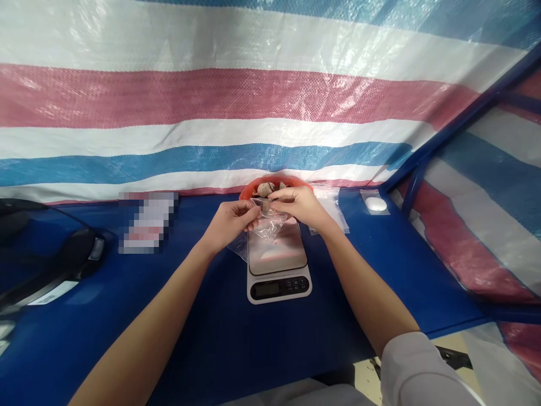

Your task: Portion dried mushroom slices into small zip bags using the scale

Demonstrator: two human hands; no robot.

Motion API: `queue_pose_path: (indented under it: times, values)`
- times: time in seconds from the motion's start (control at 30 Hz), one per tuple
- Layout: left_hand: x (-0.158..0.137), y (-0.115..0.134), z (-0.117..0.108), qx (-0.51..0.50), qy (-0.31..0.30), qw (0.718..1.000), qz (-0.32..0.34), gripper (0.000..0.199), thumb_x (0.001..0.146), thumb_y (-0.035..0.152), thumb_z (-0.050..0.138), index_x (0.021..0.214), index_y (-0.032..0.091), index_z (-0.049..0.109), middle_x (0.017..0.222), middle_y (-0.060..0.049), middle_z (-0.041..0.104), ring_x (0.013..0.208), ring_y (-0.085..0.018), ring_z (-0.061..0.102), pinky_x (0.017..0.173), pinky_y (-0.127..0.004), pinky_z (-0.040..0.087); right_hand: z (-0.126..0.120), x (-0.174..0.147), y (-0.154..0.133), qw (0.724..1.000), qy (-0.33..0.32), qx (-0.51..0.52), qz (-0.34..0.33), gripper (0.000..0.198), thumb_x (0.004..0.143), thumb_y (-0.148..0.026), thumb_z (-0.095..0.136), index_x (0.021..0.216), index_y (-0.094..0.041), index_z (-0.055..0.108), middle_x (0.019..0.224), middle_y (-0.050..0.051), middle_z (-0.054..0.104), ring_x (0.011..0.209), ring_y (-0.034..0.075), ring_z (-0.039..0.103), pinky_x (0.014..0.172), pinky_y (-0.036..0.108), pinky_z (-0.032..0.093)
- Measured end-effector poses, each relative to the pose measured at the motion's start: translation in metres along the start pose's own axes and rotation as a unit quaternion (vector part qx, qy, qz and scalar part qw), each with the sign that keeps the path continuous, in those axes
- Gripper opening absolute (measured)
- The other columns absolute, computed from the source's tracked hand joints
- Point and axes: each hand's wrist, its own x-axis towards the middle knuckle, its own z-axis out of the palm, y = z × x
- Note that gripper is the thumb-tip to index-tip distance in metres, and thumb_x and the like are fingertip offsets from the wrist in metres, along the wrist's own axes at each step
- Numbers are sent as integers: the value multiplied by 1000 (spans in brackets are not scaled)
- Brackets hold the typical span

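Observation:
A small clear plastic bag [269, 228] hangs between my two hands, over a white kitchen scale [279, 256]. My left hand [234, 221] pinches the bag's left side with closed fingers. At its upper right edge, my right hand [299, 206] is closed, thumb and fingers nearly together. A small brownish piece [266, 207] shows at the bag's mouth; whether the right fingertips touch it is unclear. Just behind stands a red-orange container [249, 186] with pale, brownish chunks [265, 189] in it, partly covered by my hands.
Flat clear bags [332, 210] lie right of the scale, and another clear bag [240, 246] sticks out at its left. A white oval object [375, 204] sits farther right. Black equipment with a cable [80, 248] occupies the left. Striped sheeting [211, 96] rises behind the blue table [203, 344].

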Motion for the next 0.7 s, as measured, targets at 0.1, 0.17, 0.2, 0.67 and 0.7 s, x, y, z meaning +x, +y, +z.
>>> queue_pose_path:
  times: [0.1,0.17,0.2,0.67,0.7]
  values:
    - [-1,3,-6,64,19,998,7,45,82,58,70,61,18,65,55,-1,60,52,-13,53,53,-26,42,-5,-1,-2,1000,-4,9,30,13,72,-29,74,79,-20,81,67,-1,74,55,14,65,50,26,57]
    - [-2,2,-8,114,39,992,22,46,83,58,68,61,18,65,55,-1,61,52,-13,52,53,-26,40,-8,-2,-3,999,-5,11,39,11,72,-28,74,76,-20,81,64,-1,72,54,14,65,51,26,58]
    - [-2,1,-8,139,51,988,35,45,84,57,67,62,17,65,56,-1,62,52,-13,52,53,-26,40,-9,-2,-3,999,-6,11,39,10,72,-27,74,75,-21,81,63,-1,72,54,15,66,52,26,58]
    - [-11,-26,28,337,130,917,172,95,74,61,78,151,23,40,148,-15,55,136,-36,53,111,-55,47,0,-2,-11,998,0,-67,9,11,74,-23,71,74,-19,82,60,-1,69,58,12,60,57,24,49]
    - [-12,-28,30,341,123,916,173,101,72,61,80,154,23,34,150,-16,53,137,-38,52,111,-56,47,1,-2,-11,998,-9,-65,6,11,75,-23,71,73,-19,81,60,-2,68,57,12,60,59,25,50]
